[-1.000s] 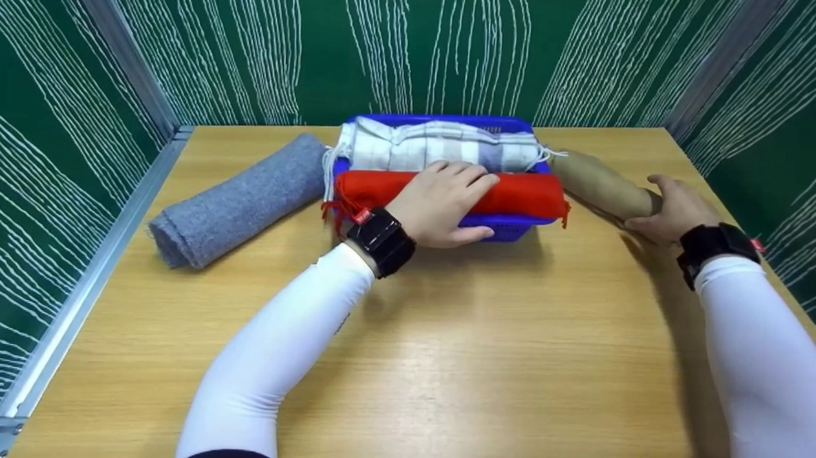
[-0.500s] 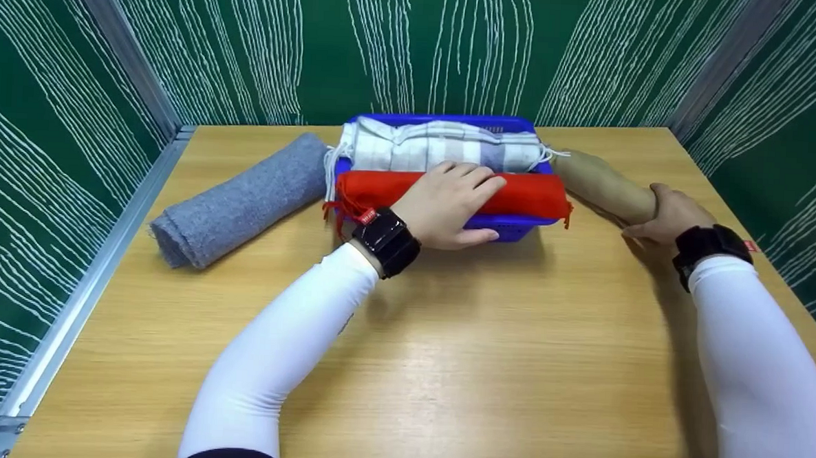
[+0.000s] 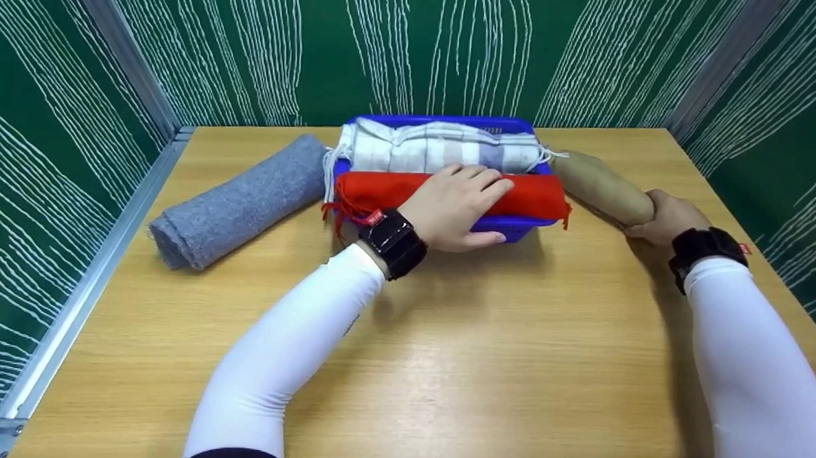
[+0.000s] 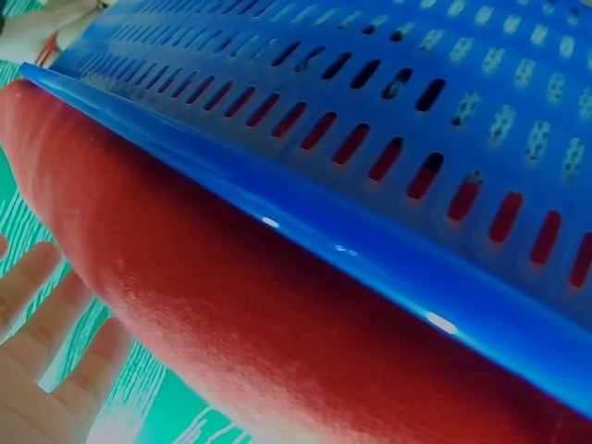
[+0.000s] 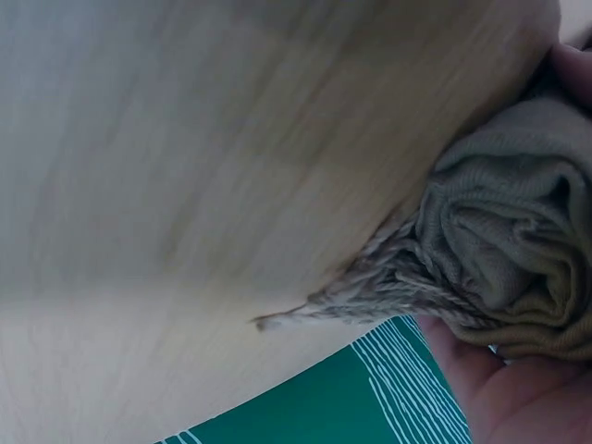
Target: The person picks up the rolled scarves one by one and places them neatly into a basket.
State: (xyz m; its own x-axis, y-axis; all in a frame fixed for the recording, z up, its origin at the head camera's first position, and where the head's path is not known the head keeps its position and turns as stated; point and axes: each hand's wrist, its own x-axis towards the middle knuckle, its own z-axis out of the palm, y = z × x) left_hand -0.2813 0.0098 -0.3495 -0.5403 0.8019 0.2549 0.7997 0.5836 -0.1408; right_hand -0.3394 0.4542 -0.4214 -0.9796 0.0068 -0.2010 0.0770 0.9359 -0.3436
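Observation:
A rolled red scarf (image 3: 530, 196) with tasselled ends lies along the front of the blue basket (image 3: 511, 228). My left hand (image 3: 454, 207) rests on its middle, fingers extended across the roll and thumb along the basket's front side. Behind it, a rolled white plaid scarf (image 3: 418, 147) lies in the same basket, its fringe hanging over both ends. To the right, my right hand (image 3: 674, 216) grips the near end of a rolled tan scarf (image 3: 603, 186). In the right wrist view, the coiled end of the tan scarf (image 5: 518, 231) shows, with braided fringe, between thumb and fingers.
A rolled grey scarf (image 3: 244, 201) lies slantwise on the wooden table (image 3: 498, 370), left of the basket. Green panels (image 3: 416, 50) with white streaks stand behind the table and at both sides, joined by metal posts (image 3: 120, 44).
My right hand has closed round the near end of the tan scarf, shifting slightly left. My left hand has slid a little to the right along the red scarf.

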